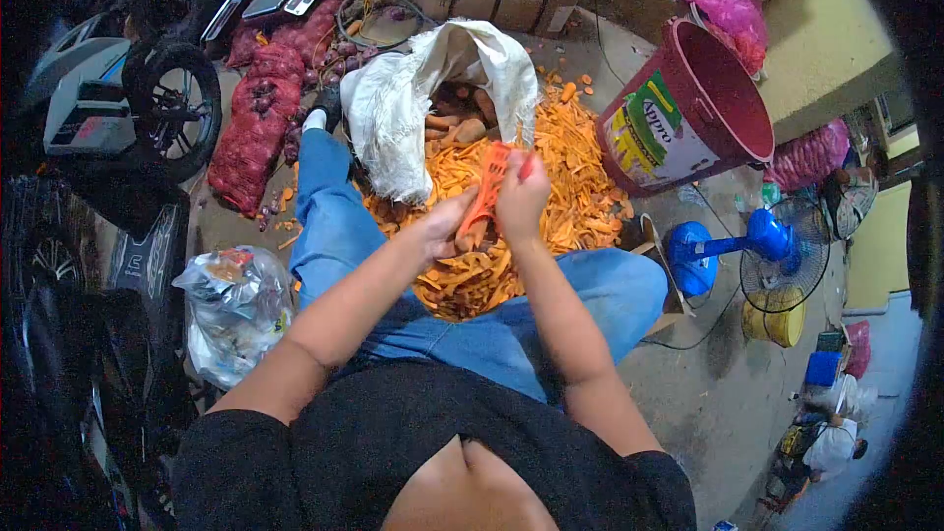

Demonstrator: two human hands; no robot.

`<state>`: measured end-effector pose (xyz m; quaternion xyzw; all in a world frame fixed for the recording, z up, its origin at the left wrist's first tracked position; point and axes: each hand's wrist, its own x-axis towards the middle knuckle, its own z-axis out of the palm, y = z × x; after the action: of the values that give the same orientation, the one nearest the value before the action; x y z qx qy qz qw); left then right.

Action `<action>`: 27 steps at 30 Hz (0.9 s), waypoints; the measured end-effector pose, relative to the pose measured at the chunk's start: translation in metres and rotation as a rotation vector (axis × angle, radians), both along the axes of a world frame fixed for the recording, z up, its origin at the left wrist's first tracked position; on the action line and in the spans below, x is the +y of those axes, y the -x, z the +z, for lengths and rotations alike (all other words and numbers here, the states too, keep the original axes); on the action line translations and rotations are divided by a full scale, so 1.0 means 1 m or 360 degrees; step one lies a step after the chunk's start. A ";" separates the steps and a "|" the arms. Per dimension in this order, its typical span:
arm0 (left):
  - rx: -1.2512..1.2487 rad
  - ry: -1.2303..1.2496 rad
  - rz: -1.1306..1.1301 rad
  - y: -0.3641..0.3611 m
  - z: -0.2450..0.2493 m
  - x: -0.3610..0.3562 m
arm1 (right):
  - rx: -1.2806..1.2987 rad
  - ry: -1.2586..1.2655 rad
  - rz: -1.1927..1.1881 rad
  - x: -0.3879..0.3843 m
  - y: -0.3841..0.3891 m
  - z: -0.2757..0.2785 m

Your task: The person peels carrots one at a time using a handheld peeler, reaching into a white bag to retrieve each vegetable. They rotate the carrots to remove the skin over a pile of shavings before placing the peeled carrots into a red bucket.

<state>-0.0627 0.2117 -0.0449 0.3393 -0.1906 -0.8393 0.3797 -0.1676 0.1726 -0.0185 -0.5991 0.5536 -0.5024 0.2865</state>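
L hand [447,228] closed round near end of carrot [488,187]. Its long axis runs up and away from that fist, far end touching R hand [521,199], which grips a small red tool [528,165], prob. a peeler.

Head view, steeply downward (close overhead)
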 end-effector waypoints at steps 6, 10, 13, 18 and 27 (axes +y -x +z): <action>-0.0032 -0.0130 -0.0291 0.008 0.011 0.021 | -0.0321 -0.0114 -0.0782 -0.066 0.070 -0.002; 0.0178 -0.0244 -0.0076 0.009 0.015 0.013 | -0.1340 0.0068 -0.0229 -0.029 0.033 0.038; 0.0140 -0.0386 -0.0005 0.008 0.014 0.008 | -0.0833 -0.0049 0.0144 -0.001 0.012 0.009; 0.0059 -0.0165 0.0126 0.005 0.006 0.008 | -0.0043 0.0091 -0.0015 0.012 -0.004 0.008; -0.0021 -0.0278 -0.0108 0.003 0.013 0.008 | -0.0456 -0.0218 -0.0797 -0.060 0.058 -0.005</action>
<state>-0.0657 0.2197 -0.0319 0.3700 -0.1306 -0.8628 0.3188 -0.2252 0.1124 -0.0236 -0.3461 0.6709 -0.5984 0.2686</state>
